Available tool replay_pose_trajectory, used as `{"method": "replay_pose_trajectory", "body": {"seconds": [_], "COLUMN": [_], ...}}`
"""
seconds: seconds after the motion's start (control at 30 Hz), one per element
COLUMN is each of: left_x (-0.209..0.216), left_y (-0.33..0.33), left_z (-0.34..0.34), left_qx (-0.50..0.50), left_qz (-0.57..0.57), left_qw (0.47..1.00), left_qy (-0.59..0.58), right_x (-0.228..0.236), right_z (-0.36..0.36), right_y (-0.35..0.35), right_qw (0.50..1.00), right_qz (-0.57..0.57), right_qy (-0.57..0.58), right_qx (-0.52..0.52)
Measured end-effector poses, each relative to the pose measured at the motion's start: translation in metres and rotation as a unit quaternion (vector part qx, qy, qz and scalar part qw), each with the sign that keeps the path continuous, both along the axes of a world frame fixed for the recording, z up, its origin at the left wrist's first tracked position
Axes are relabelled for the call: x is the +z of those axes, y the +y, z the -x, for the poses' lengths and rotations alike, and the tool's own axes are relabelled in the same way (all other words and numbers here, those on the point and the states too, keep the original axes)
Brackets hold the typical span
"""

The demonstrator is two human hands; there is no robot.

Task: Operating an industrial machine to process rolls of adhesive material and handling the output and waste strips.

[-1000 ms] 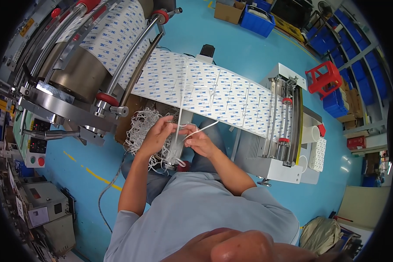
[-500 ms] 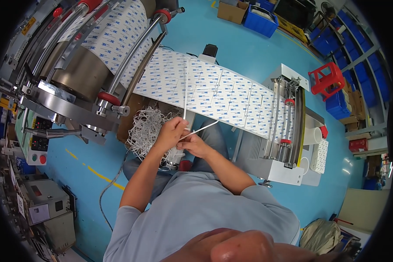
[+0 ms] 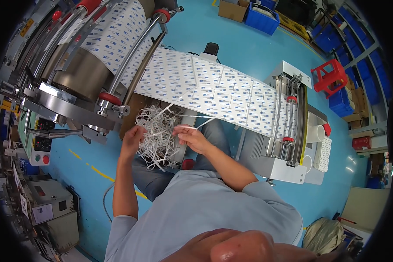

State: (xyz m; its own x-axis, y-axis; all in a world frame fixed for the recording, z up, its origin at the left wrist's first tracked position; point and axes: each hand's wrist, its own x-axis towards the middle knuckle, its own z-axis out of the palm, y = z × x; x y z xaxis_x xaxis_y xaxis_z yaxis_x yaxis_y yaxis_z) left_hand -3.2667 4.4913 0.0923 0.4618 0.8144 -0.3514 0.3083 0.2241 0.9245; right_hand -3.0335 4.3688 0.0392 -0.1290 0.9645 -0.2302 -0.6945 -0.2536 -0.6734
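1. White trim strips (image 3: 158,133) — a loose tangle of narrow offcuts — sit just below the near edge of the printed white web (image 3: 214,89), between our two hands and above a brown box (image 3: 129,114) under the machine.
2. Our left hand (image 3: 133,139) is curled at the left side of the tangle, fingers closed into the strips; we judge that it grips a bunch, though the exact hold is hidden by the strips.
3. Our right hand (image 3: 192,139) is closed in a pinch on a single strip (image 3: 205,123) that runs up and to the right toward the web.
4. The web spans from the large steel roller (image 3: 81,76) at upper left to the white cutter unit (image 3: 288,126) at right; red collars (image 3: 110,98) mark the guide bars.
5. A control box with a green and a red button (image 3: 40,150) stands at far left; blue crates (image 3: 262,17) and a red stool (image 3: 329,78) stand on the blue floor beyond.
6. Step in hand, as we judge it: gathering the trim waste as it peels off the web's edge.
7. The next move calls for keeping the pinched strip lightly taut — not jerked — so it feeds into the tangle without tearing, and for keeping both hands clear of the rollers.
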Motion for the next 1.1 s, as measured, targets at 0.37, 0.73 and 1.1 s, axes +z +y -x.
{"method": "replay_pose_trajectory", "body": {"seconds": [0.37,0.73,1.1], "left_x": [0.009,0.041,0.008], "left_y": [-0.009,-0.042,-0.024], "left_z": [0.011,-0.040,-0.008], "left_qx": [-0.043,-0.268,-0.060], "left_qz": [-0.088,-0.082,-0.015], "left_qw": [0.995,0.958,0.998], "left_qy": [-0.002,0.054,-0.015], "right_x": [0.018,-0.044,-0.015], "right_z": [0.051,0.113,0.023], "right_y": [0.027,0.032,0.011], "right_qw": [0.984,0.932,0.989], "right_qz": [0.013,-0.099,0.126], "right_qy": [-0.164,-0.236,-0.021], "right_qx": [0.075,0.255,0.069]}}
